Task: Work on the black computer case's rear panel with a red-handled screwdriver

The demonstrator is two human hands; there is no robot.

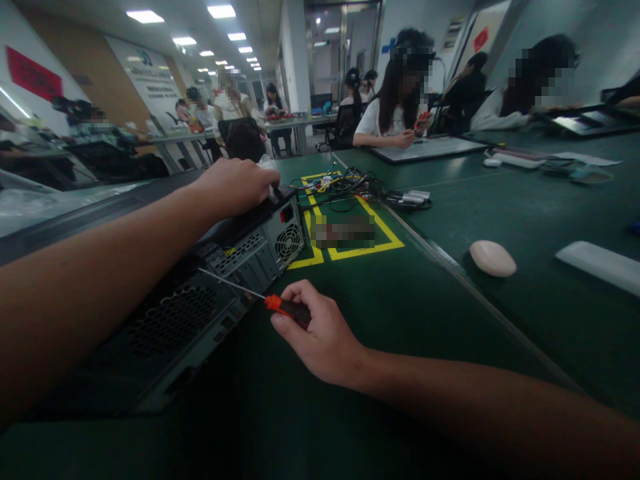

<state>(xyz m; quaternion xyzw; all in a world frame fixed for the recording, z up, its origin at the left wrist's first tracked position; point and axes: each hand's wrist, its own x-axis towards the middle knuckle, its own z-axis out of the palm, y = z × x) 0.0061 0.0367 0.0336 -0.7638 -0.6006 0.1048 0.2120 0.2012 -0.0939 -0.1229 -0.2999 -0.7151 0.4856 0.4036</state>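
Note:
A black desktop computer case [175, 320] lies on its side at the left, its rear panel with a round fan grille [289, 243] turned towards me. Across its top reaches my left hand [240, 187], fingers bent down at the far corner and gripping there; the fingertips are partly hidden. My right hand [325, 333] is closed around a screwdriver [295, 311] with an orange and black handle. The thin metal shaft points left, and its tip is in front of the rear panel near the slot covers. Whether the tip touches a screw I cannot tell.
Behind the case, a tangle of cables [360, 187] lies by yellow tape markings [367, 252] on the green table [425, 313]. To the right are a pale rounded object [493, 259] and a white bar [600, 263]. Across the table a person [395, 100] works over a flat panel [430, 149].

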